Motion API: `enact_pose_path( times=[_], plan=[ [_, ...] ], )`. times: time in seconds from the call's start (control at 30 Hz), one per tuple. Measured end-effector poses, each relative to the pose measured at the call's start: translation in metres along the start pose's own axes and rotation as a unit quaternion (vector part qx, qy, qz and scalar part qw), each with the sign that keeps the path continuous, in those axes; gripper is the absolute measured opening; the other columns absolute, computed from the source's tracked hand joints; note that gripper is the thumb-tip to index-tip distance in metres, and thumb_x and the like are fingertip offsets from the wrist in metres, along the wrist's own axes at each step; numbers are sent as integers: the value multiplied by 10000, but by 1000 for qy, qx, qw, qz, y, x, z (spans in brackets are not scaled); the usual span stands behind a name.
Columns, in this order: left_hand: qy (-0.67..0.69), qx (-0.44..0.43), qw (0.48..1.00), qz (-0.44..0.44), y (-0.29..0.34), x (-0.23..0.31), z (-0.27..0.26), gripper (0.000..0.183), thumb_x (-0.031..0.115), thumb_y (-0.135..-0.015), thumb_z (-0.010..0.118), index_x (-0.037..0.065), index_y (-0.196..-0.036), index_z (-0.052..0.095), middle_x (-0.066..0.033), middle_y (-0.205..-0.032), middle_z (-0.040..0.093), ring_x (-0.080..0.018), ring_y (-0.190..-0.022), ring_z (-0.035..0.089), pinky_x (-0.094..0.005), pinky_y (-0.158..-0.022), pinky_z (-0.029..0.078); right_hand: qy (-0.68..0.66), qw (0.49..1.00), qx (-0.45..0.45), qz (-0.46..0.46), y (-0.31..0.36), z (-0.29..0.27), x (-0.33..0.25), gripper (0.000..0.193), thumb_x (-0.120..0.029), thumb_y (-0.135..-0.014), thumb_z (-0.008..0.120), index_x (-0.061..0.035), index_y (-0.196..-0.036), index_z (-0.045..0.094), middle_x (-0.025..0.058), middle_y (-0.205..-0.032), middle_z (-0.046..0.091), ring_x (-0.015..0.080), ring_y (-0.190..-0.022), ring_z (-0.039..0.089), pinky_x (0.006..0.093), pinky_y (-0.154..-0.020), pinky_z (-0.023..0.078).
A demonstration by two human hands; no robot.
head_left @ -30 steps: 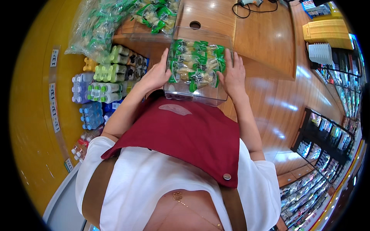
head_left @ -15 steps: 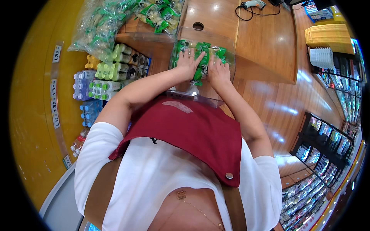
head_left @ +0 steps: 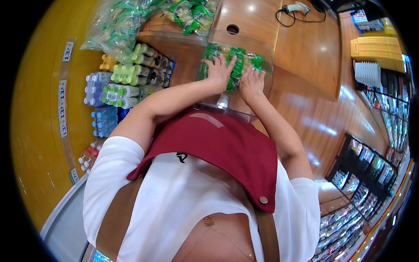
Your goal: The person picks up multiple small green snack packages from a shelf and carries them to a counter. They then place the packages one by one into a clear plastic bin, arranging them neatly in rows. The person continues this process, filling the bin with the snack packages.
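A clear plastic bin (head_left: pixel 267 89) sits on the wooden counter just in front of my body. Small green-and-clear snack packets (head_left: pixel 237 67) lie in it, bunched toward its far side. My left hand (head_left: pixel 218 73) rests on the packets at the bin's left, fingers spread. Beside it, my right hand (head_left: pixel 252 84) lies on the packets at the right with its fingers stretched out. Neither hand grips a packet, as far as I can see. Both palms face down, so what lies under them is hidden.
A second clear bin of similar packets (head_left: pixel 190 17) stands beyond to the left, next to a large clear bag (head_left: pixel 115 32) of them. Wrapped bottle packs (head_left: pixel 126 74) are stacked at the left. A handheld scanner (head_left: pixel 297 8) lies far right; yellow baskets (head_left: pixel 377 54) stand farther right.
My right hand has drawn back slightly toward me, and its fingers have shifted on the packets. My left hand stays over the left packets. The whole view has shifted a little.
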State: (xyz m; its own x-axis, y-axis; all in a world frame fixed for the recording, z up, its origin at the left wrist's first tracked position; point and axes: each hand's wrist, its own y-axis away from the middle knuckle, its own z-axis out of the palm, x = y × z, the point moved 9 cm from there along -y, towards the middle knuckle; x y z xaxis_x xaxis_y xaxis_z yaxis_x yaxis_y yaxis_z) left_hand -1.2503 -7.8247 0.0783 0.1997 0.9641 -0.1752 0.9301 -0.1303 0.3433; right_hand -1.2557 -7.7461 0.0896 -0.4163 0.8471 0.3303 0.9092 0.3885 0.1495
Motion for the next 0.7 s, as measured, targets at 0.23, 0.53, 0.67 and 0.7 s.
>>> enact_pose_path(
  times=[0.23,0.53,0.67,0.7],
  plan=[
    [88,-54,993,52,7,-7,-10,922,402,-784,611,104,-1454,51,-250,-1394,304,-431,-1294,264,-647,-861,299,-74,994,-84,-19,10,2,13,1079,-476,-624,749,78,-1373,206,177,-1115,567,304,-1112,487,516,-1013,221],
    [122,305,928,-174,-52,-242,-99,552,118,-758,588,149,-1285,426,-144,-1280,442,-317,-1139,480,-439,-1010,337,-157,979,-128,-9,31,-70,46,784,-409,-805,613,-108,-1422,234,129,-1091,571,269,-1048,524,553,-999,245],
    [14,65,996,-64,-93,-254,-86,333,123,-798,574,131,-1125,517,-96,-1098,550,-263,-1043,539,-435,-988,333,-158,983,-91,-18,31,-69,55,741,-386,-816,605,-141,-1418,251,128,-1046,584,271,-997,554,547,-952,295],
    [49,89,994,-31,-92,-255,-86,289,134,-809,569,126,-1095,523,-98,-1062,562,-265,-1024,546,-432,-963,351,-168,982,-90,-20,31,-69,55,736,-380,-817,605,-150,-1418,250,133,-1040,583,278,-988,557,534,-947,301]
  ],
)
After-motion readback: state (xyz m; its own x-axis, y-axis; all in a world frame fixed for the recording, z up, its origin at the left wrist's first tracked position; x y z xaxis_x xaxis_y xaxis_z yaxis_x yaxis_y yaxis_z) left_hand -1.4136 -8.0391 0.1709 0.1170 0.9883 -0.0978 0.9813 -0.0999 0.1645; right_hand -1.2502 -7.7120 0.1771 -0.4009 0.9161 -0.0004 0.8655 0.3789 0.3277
